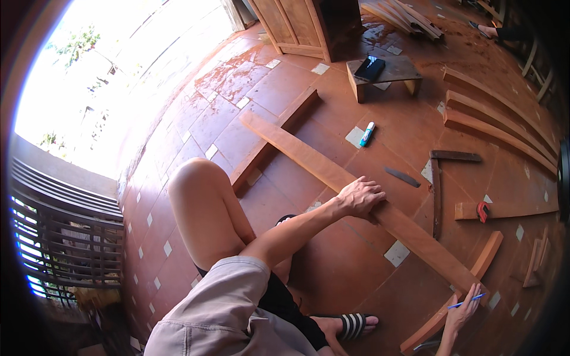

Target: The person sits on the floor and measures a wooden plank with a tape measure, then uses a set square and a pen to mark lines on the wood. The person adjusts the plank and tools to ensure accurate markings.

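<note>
A long reddish wooden plank (309, 160) lies diagonally across the tiled floor, resting on another plank (279, 127). My left hand (359, 197) presses flat on its middle, fingers spread over the top face. My right hand (465, 308) holds a blue pen (469, 301) at the plank's near end. My bare knee (199, 196) is raised to the left, and my foot in a striped sandal (350, 324) rests below.
A metal carpenter's square (438, 178) and a dark flat file (402, 176) lie right of the plank. A glue bottle (367, 133), a small wooden stool (386, 74) with a phone on it, curved wood pieces (499, 118) and a red-handled tool (483, 211) sit around.
</note>
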`<state>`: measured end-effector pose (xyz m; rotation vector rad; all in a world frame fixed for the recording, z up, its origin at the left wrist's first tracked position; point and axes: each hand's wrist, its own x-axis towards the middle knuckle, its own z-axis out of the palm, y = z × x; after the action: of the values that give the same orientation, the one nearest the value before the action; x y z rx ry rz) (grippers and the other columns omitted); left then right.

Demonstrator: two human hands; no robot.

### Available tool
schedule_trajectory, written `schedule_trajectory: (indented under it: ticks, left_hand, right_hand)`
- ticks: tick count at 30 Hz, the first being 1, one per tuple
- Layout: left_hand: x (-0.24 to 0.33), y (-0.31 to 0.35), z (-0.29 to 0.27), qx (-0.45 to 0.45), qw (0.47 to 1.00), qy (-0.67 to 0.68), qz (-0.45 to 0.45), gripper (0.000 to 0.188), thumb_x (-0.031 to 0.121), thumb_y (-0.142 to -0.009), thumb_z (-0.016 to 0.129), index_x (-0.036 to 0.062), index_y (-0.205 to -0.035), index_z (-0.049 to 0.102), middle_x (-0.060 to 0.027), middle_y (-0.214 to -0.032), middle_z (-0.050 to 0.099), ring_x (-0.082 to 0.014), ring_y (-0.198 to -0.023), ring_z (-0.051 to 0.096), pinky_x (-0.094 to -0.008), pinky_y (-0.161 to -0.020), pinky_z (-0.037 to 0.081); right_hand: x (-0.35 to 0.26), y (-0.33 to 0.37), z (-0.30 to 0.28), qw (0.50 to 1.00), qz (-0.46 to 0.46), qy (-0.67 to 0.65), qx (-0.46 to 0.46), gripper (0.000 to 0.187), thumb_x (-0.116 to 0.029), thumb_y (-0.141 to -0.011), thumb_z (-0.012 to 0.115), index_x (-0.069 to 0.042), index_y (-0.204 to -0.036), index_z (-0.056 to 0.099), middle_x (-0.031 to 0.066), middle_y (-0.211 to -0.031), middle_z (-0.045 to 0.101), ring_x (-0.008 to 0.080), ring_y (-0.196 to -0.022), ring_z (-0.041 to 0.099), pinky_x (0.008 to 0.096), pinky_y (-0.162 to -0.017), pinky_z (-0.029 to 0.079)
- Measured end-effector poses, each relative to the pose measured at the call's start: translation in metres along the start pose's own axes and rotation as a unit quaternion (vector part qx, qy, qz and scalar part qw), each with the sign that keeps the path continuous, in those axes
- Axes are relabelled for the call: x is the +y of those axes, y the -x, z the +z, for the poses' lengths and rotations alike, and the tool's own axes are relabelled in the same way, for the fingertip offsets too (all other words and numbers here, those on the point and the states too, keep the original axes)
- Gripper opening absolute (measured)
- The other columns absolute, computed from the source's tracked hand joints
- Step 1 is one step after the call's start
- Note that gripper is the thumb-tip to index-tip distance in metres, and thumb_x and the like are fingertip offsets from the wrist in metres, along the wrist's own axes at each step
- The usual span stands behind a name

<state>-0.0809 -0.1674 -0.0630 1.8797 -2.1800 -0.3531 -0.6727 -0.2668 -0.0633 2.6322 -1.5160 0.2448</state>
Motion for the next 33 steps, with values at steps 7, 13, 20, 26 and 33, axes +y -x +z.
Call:
schedule_trajectory:
  ticks: [7, 13, 20, 26, 33]
  left_hand:
    - [-0.002, -0.036, -0.031, -0.145, 0.985, 0.042, -0.078, 0.077, 0.070, -0.064, 0.094, 0.0112, -0.110, 0.075, -0.0087, -0.106, 0.079, -0.0320, -0.109, 0.074, -0.0465, -0.092, 0.059]
    - [-0.003, -0.055, -0.049, -0.209, 0.965, 0.075, -0.140, 0.084, 0.075, -0.061, 0.093, 0.0139, -0.117, 0.081, -0.0078, -0.105, 0.081, -0.0312, -0.106, 0.077, -0.0463, -0.089, 0.061]
    - [-0.012, -0.071, -0.047, -0.230, 0.955, 0.076, -0.172, 0.091, 0.089, -0.060, 0.084, 0.0148, -0.113, 0.085, -0.0065, -0.105, 0.082, -0.0297, -0.107, 0.077, -0.0448, -0.089, 0.061]
    - [-0.025, -0.096, -0.039, -0.300, 0.920, 0.112, -0.226, 0.108, 0.105, -0.060, 0.066, 0.0102, -0.108, 0.086, -0.0105, -0.106, 0.081, -0.0323, -0.110, 0.076, -0.0451, -0.089, 0.060]
    - [-0.038, -0.116, -0.034, -0.324, 0.907, 0.145, -0.226, 0.122, 0.105, -0.063, 0.065, 0.0084, -0.136, 0.076, -0.0149, -0.139, 0.073, -0.0347, -0.135, 0.065, -0.0445, -0.111, 0.051]
  right_hand:
    - [0.020, -0.035, -0.005, 1.000, -0.016, -0.022, -0.015, 0.088, -0.018, -0.080, 0.090, -0.002, -0.156, 0.050, 0.0210, -0.158, 0.056, 0.0429, -0.148, 0.051, 0.0560, -0.124, 0.040]
    - [0.036, -0.059, -0.017, 0.997, -0.013, -0.052, -0.051, 0.085, -0.023, -0.075, 0.094, -0.003, -0.149, 0.056, 0.0203, -0.146, 0.064, 0.0435, -0.139, 0.056, 0.0566, -0.119, 0.042]
    - [0.041, -0.087, -0.026, 0.986, 0.060, -0.088, -0.125, 0.083, -0.024, -0.075, 0.095, -0.002, -0.145, 0.058, 0.0210, -0.142, 0.066, 0.0446, -0.134, 0.058, 0.0552, -0.116, 0.044]
    - [0.052, -0.099, -0.017, 0.977, 0.040, -0.143, -0.153, 0.078, -0.028, -0.085, 0.090, 0.001, -0.148, 0.057, 0.0246, -0.146, 0.063, 0.0463, -0.135, 0.058, 0.0532, -0.115, 0.047]
    - [0.061, -0.109, -0.013, 0.981, -0.017, -0.094, -0.170, 0.068, -0.027, -0.102, 0.074, 0.001, -0.158, 0.050, 0.0281, -0.157, 0.056, 0.0457, -0.147, 0.051, 0.0507, -0.122, 0.042]
